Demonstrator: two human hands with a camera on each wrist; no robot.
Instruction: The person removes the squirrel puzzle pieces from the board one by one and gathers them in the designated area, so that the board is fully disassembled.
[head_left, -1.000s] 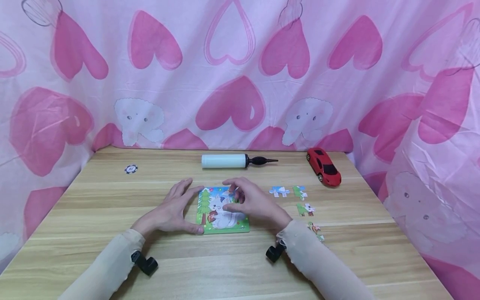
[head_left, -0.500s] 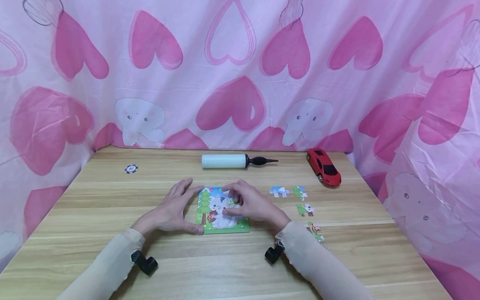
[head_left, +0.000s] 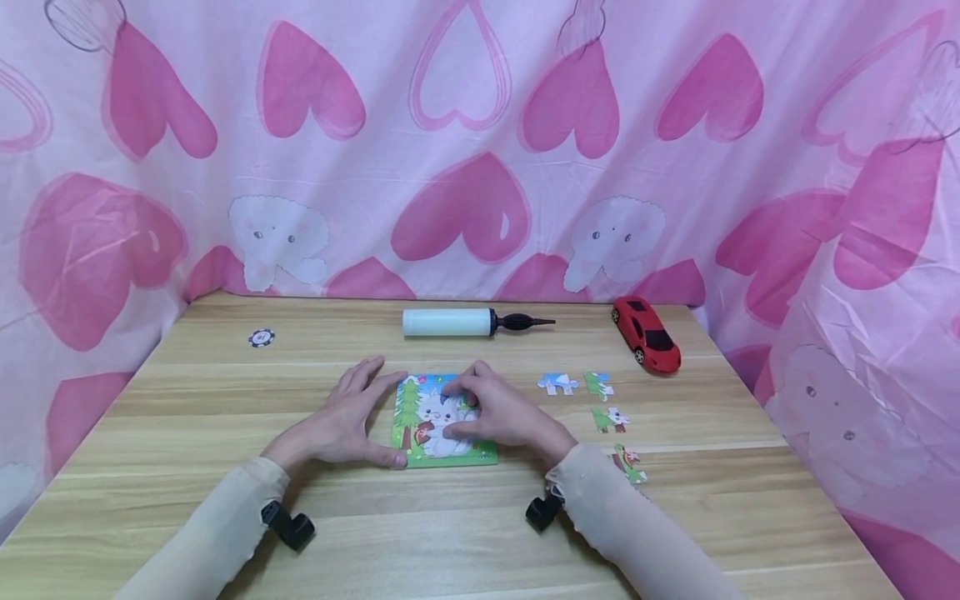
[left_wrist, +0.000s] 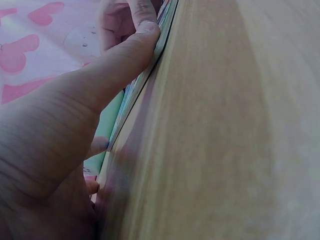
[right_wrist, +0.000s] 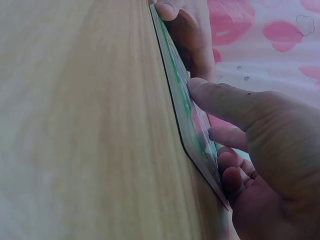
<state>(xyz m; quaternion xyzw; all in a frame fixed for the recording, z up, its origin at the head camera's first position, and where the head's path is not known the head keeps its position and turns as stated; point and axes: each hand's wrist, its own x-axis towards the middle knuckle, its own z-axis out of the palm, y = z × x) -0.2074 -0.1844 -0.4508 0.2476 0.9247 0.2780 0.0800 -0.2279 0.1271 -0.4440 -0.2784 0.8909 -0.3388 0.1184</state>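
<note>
Left: the left hand (head_left: 341, 417) is spread, with the index fingertip at the far-left corner of the puzzle board (head_left: 442, 457) and the thumb at its near-left corner, bracing it. Centre: the puzzle board lies flat, roughly midway between the left and right edges of the worktop (head_left: 390, 533). Right: the right hand (head_left: 506, 408) reaches over the board's right half, thumb and index finger parted; whether a piece is pinched cannot be told. Beyond, toward the worktop's right edge, lie loose pieces (head_left: 602, 420).

Step in hand, as judged: working a piece at the board's right side; whether seating or freeing it is uncertain. The next move likely calls for a steady left brace and a light, level push or pinch from the right.

Views: the left wrist view exposes the board's thin side. Only the head view shows the loose pieces. The right wrist view shows the right thumb tip apparently meeting the board's face, and the lower fingers curled
</note>
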